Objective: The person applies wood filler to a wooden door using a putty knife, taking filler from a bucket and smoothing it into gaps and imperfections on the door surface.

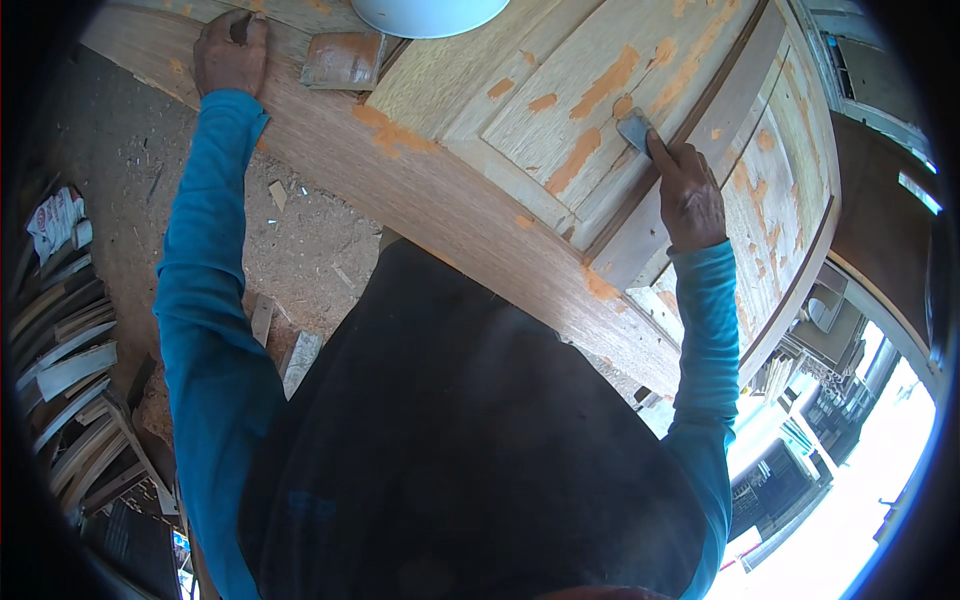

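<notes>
My right hand (690, 195) grips a putty knife (634, 129), its flat blade against the panelled wooden door (520, 110). Patches of orange filler (577, 160) lie around the blade on the pale wood. At the far left, my left hand (231, 55) rests on the door's long edge board (450, 205), its fingers curled in toward the thumb. What those fingers hold, if anything, is hidden. Beside that hand lies a small flat board (343, 61) smeared with filler.
A white round container (430, 12) stands on the door at the top. Curved wood strips (75, 360) are stacked at the left. Below the door, the floor (300, 225) bears sawdust and offcuts. More panelling (770, 200) with filler patches extends to the right.
</notes>
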### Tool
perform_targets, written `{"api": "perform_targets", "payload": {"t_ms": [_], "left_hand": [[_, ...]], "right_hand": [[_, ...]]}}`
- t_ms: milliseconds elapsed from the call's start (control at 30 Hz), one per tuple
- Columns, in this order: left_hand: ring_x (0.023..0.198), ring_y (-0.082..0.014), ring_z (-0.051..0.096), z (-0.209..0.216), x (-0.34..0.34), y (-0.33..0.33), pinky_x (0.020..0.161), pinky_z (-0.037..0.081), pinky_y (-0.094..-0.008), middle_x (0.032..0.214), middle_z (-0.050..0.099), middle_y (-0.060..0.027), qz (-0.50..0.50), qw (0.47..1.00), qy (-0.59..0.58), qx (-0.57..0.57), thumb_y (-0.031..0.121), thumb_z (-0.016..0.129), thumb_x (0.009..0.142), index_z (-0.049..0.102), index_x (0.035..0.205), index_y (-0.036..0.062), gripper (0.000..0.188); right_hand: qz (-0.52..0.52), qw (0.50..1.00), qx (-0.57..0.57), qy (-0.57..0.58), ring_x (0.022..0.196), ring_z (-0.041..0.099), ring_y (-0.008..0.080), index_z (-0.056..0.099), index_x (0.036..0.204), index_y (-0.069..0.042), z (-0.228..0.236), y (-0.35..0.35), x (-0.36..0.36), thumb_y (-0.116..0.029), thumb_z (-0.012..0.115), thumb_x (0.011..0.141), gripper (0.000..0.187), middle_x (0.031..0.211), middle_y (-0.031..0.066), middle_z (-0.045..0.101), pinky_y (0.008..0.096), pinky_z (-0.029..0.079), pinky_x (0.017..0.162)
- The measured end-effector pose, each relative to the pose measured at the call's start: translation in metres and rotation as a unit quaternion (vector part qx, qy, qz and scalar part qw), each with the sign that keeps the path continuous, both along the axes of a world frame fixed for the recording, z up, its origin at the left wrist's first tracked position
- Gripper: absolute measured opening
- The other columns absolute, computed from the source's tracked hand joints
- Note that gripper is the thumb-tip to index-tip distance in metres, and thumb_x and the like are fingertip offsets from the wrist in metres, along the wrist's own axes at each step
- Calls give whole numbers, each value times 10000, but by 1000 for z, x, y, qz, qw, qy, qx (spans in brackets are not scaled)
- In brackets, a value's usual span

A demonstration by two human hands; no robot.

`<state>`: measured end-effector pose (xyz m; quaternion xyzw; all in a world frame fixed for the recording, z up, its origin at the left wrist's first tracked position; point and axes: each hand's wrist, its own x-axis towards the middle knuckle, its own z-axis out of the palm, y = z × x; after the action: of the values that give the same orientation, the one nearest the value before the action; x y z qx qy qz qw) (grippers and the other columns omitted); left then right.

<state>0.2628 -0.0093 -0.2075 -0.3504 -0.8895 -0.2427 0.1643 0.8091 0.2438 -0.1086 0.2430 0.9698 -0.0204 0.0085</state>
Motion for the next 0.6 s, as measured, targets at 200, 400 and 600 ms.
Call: {"api": "perform_targets", "payload": {"t_ms": [200, 400, 600], "left_hand": [[1151, -362, 685, 3, -2, 2, 1021, 526, -442, 1224, 728, -179, 1, 999, -30, 12, 427, 726, 943, 768, 1189, 69, 437], [1133, -358, 694, 1, -7, 1, 1011, 532, -436, 1221, 730, -178, 5, 1000, -31, -3, 426, 730, 940, 771, 1175, 69, 429], [1146, -360, 686, -3, -8, 0, 1019, 528, -435, 1234, 727, -173, 7, 1000, -18, 10, 431, 733, 934, 773, 1170, 76, 429]], "right_hand": [[-12, 999, -32, 40, 844, 678, 336, 688, 1356, -124, 19, 13, -27, 41, 595, 894, 500, 941, 144, 600, 462, 580, 753], [5, 994, -35, -100, 783, 695, 343, 666, 1370, -157, 40, -7, -32, -28, 592, 936, 459, 951, 150, 610, 462, 596, 698], [33, 997, -68, 2, 773, 686, 332, 666, 1377, -171, 10, -11, -18, 4, 615, 912, 500, 929, 124, 601, 449, 596, 688]]}}
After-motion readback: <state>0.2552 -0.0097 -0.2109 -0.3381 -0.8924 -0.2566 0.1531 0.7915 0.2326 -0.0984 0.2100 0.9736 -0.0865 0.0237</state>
